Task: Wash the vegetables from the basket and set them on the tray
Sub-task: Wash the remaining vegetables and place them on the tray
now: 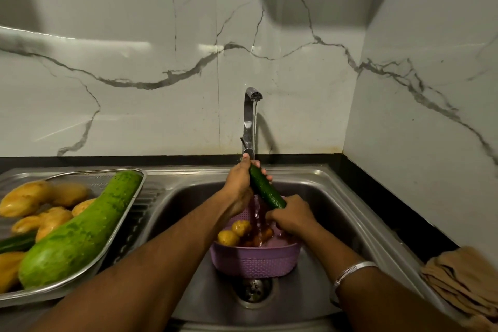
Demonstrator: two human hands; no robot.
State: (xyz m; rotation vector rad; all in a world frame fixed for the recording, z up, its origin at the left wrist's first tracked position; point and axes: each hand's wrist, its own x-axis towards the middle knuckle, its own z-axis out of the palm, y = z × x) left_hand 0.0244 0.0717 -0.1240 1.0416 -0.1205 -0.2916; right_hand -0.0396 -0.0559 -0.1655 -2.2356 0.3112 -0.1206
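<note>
A dark green cucumber (266,188) slants under the running tap (250,121), above the purple basket (256,261) in the sink (318,186). My left hand (239,186) grips its far end and my right hand (289,214) grips its near end. Potatoes (235,232) and something orange lie in the basket, partly hidden by my right hand and the water. On the left, the steel tray (126,224) holds a big light green gourd (80,229), several potatoes (29,197) and another dark cucumber (16,242).
A brown cloth (463,280) lies on the counter at the right. The drain (253,290) sits just in front of the basket. A marble wall closes the back and right side. The tray rests on the ribbed drainboard left of the basin.
</note>
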